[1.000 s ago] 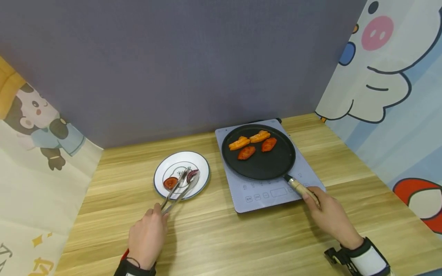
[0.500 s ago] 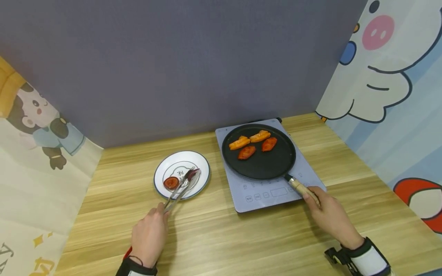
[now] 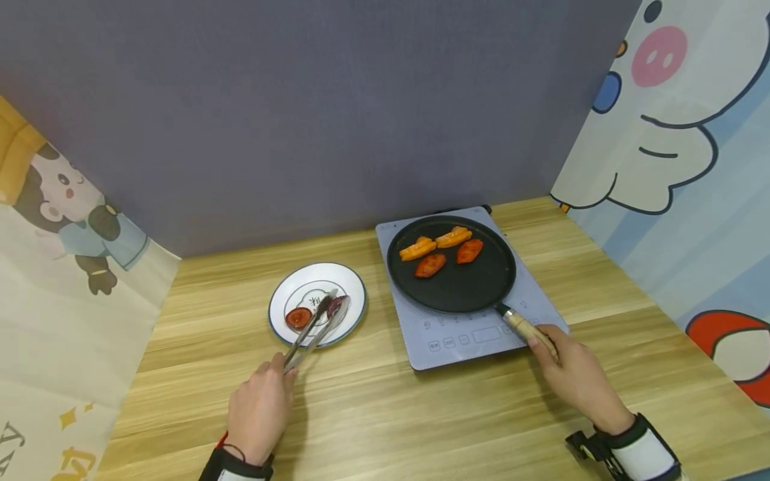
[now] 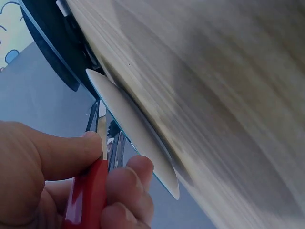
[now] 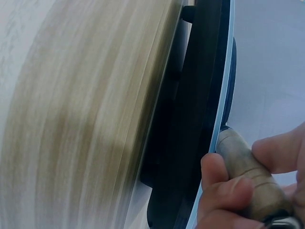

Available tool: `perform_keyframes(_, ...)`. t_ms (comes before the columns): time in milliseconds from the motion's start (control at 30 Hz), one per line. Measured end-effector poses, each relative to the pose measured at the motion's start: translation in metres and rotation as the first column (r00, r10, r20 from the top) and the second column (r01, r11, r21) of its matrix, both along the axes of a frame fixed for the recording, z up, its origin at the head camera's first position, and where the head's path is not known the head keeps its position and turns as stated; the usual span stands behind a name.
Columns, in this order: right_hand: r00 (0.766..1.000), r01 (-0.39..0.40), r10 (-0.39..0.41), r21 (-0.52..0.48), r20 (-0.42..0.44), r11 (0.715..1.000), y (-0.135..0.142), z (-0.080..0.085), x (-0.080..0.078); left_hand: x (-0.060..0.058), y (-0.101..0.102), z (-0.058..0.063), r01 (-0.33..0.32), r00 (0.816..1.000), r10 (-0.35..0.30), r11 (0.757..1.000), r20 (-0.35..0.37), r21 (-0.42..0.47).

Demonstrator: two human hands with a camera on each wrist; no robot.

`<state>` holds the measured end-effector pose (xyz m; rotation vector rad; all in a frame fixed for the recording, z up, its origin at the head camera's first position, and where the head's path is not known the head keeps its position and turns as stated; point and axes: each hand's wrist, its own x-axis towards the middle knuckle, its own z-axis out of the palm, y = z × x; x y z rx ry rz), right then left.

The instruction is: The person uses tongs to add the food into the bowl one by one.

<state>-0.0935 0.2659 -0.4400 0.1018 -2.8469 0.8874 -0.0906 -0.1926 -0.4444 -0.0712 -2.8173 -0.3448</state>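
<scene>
My left hand (image 3: pixel 260 414) grips metal tongs (image 3: pixel 313 331) with a red handle (image 4: pixel 86 200). The tong tips pinch a dark purple piece of food (image 3: pixel 337 304) over a white, blue-rimmed plate (image 3: pixel 349 284). A round red slice (image 3: pixel 297 318) lies on the plate beside the tips. My right hand (image 3: pixel 574 374) holds the wooden handle (image 3: pixel 529 331) of a black frying pan (image 3: pixel 463 290). Several orange and red food pieces (image 3: pixel 442 252) lie in the pan's far half. The wrist views show the plate's edge (image 4: pixel 138 143) and the handle (image 5: pixel 248 171) close up.
The pan stands on a grey induction cooktop (image 3: pixel 433 344) with touch buttons along its front. All rests on a wooden table (image 3: pixel 421 414). A grey wall stands behind, and cartoon-printed panels close in the left and right sides.
The tongs and the purple piece shifted only slightly over the plate. My right hand stayed on the pan handle.
</scene>
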Motion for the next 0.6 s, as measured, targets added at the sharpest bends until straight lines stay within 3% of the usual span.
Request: perform_keyframes(600, 1.0, 0.001, -0.001, -0.005, 0.03, 1.0, -0.0004, 0.0019, 0.0007, -0.0028, 0.0007, -0.0014, 0.014, 1.0, -0.014, 1.0, 0.014, 0.0)
